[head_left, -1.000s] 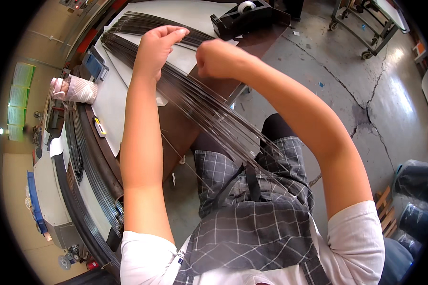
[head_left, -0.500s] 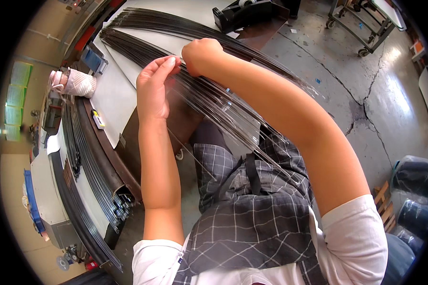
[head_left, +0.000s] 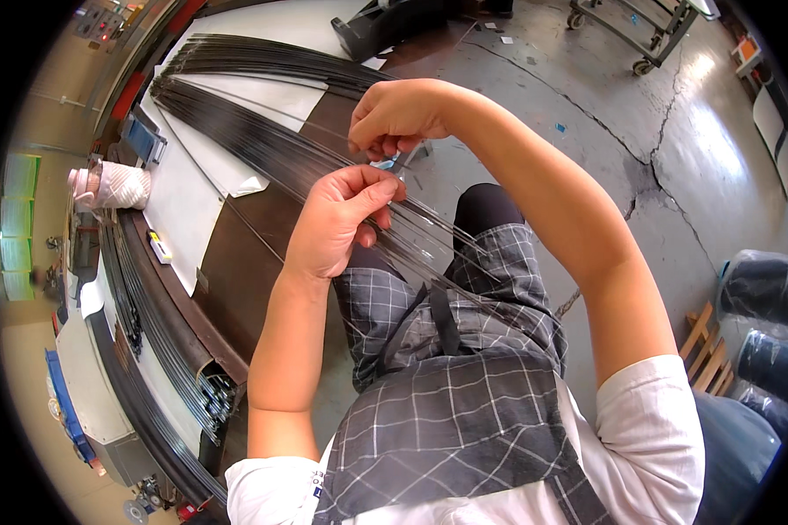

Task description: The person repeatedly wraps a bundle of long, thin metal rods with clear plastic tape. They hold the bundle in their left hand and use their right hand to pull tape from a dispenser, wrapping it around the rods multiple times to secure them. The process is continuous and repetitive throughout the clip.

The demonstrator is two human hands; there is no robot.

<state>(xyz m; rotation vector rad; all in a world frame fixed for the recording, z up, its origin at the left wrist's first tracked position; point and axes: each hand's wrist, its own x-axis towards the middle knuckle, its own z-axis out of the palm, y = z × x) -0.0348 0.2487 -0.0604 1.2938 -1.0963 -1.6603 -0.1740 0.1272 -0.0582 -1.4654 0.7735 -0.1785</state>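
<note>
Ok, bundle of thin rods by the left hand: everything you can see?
Many long, thin, dark rods, metal by the look, glinting silvery toward the near end. They lie lengthwise, gathered at upper left, looser at the other end. They slant across the white sheet and brown tabletop, their near ends reaching over the checked apron. The left hand overlaps them; whether it grips any is unclear.

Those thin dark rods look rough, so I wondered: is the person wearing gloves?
No, bare skin shows on both the left hand and the right hand, close by the thin dark rods.
</note>
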